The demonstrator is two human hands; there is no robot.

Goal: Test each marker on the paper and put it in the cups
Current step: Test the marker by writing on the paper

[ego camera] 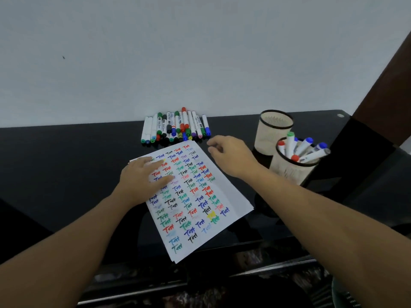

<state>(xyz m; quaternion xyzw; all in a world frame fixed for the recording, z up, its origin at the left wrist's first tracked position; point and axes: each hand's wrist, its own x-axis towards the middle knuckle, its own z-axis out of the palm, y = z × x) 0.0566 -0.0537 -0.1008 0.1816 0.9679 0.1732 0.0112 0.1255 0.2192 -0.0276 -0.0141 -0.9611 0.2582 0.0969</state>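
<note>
Left hand [142,176]: lies flat on the paper [191,201], fingers straight and spread, pressing the upper left part of the sheet; it grips nothing.
Right hand [231,156]: held just above the table past the paper's upper right corner, fingers loosely curled, thumb and forefinger close together; I see no marker in it.
Paper: a white sheet, with another sheet's edges showing beneath it, lying at a slant on the black table [66,165]; it is covered in rows of the word "Test" in red, blue, green, black and purple, with one yellow patch near the lower right.
Loose markers [175,127]: a heap of capped markers side by side against the wall [178,52], just beyond the paper's top edge, near the right hand's fingertips; caps in green, blue, red, black, purple, pink and yellow.
Near cup [289,170]: a pale mesh cup with a dark rim to the right of the right wrist, holding several markers [304,147] that lean upward, with red, green and blue caps.
Far cup [273,132]: the same kind, just behind the near cup; I cannot see anything inside it.
</note>
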